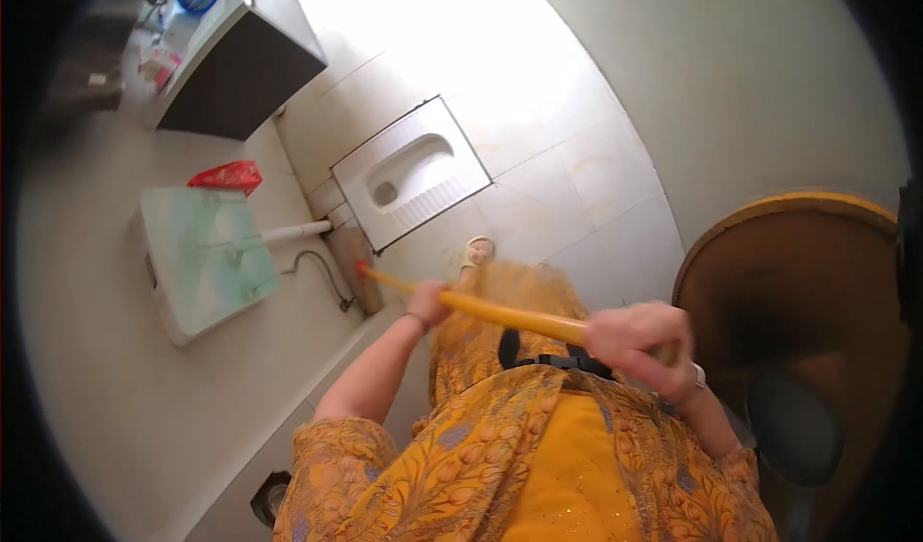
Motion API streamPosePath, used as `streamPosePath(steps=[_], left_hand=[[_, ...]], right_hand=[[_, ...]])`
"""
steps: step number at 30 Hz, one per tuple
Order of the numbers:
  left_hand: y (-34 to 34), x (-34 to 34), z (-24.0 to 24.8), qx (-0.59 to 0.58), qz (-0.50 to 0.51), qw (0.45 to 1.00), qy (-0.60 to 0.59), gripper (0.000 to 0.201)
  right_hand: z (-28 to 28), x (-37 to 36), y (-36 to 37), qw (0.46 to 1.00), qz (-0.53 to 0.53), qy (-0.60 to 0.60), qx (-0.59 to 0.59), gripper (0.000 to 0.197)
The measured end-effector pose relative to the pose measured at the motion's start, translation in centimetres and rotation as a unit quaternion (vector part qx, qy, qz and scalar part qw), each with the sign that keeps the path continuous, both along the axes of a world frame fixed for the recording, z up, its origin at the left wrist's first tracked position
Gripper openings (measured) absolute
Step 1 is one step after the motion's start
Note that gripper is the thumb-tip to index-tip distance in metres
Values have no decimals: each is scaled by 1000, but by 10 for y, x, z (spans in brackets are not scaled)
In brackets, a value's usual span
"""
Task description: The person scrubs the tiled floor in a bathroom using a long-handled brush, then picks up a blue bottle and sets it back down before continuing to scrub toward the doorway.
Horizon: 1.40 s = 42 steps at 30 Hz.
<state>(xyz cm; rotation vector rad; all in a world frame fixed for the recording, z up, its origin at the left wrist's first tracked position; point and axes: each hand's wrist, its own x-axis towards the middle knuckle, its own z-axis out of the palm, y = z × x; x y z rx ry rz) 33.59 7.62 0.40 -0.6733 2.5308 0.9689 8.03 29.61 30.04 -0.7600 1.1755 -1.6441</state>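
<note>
A long yellow pole [519, 318] slants across in front of my waist, with a small red piece at its far left end. My left hand [430, 304] is closed round the pole toward that red end. Near the other end, my right hand [639, 343] wraps round the pole, whose butt shows just past the fingers. What kind of tool it belongs to does not show. Beyond the pole, a white squat toilet [411, 170] is set into the tiled floor [548, 191]. My foot [480, 251] stands between the toilet and the pole.
On the left wall hang a pale green-white cistern [207, 258] with a red bag [229, 176] and a hose [327, 275]. A dark-fronted cabinet [245, 71] stands at the far left. At right is a large round brown tub-like shape [716, 254] with a dark grey oval thing [796, 427].
</note>
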Motion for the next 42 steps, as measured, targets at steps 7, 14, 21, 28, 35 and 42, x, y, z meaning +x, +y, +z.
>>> streamPosePath(steps=[7,14,21,28,35,42], left_hand=[[106,-148,65,111,-15,993,42,9],[103,-154,65,76,48,993,71,6],[83,-67,62,42,101,992,69,14],[153,-172,79,43,209,956,204,6],[150,-308,75,111,47,944,306,9],[176,-333,70,131,-63,975,166,27]], right_hand=[[77,-53,98,988,-108,27,-111,35],[68,-66,67,984,-93,56,-138,38],[35,-37,27,991,-18,0,-134,39],[117,-123,47,980,128,88,-126,33],[148,-130,99,963,-39,240,-117,26],[119,-57,187,871,-375,308,-71,24]])
